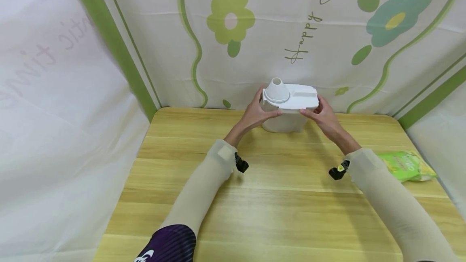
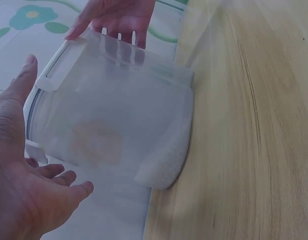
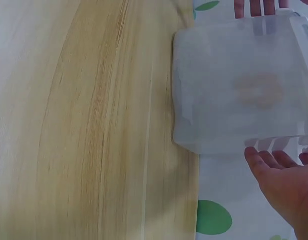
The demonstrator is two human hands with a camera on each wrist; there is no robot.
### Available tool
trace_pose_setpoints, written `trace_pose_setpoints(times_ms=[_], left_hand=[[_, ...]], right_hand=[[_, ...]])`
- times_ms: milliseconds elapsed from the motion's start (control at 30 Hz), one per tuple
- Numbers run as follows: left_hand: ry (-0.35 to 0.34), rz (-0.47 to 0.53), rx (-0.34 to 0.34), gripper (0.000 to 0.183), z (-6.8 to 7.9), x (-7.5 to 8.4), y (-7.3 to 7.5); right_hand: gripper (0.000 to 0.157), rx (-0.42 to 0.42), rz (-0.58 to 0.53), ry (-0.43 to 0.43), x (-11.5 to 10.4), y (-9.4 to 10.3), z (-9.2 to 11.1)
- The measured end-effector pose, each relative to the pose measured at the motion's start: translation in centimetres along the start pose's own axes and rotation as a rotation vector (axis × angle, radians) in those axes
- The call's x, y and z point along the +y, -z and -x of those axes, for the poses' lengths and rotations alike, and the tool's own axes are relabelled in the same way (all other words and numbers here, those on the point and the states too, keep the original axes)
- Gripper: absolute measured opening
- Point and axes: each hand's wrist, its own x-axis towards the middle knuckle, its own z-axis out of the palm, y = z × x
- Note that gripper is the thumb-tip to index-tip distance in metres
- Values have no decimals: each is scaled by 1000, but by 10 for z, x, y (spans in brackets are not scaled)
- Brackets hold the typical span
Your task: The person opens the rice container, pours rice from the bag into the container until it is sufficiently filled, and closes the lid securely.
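A translucent plastic storage container (image 1: 284, 122) stands upright at the table's back edge. Its white lid (image 1: 302, 102) carries a cone-shaped cap (image 1: 277, 92) on the left side. My left hand (image 1: 252, 112) holds the container's left end just under the lid, thumb in front and fingers along the side. On the opposite end, my right hand (image 1: 325, 119) holds it with the thumb at the lid's front corner. In the right wrist view, the right hand's fingers (image 3: 266, 159) lie against the side wall. A faint tan patch shows on the container's wall (image 2: 96, 142).
A green and yellow soft packet (image 1: 405, 165) lies at the right of the wooden table (image 1: 262, 213), beside my right forearm. Behind the container hangs a white curtain (image 1: 269, 27) with printed flowers; more white fabric hangs on the left and right.
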Motion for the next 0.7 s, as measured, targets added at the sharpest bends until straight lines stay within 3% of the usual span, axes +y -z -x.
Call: trace_pose_setpoints(times_ms=[367,700], left_hand=[[-12,7,53,116,-2,-2,3],[6,-5,63,114,3,-2,15]], right_hand=[[74,10,117,19,-4,-8,-1],[78,10,89,24,-13,-19,0]])
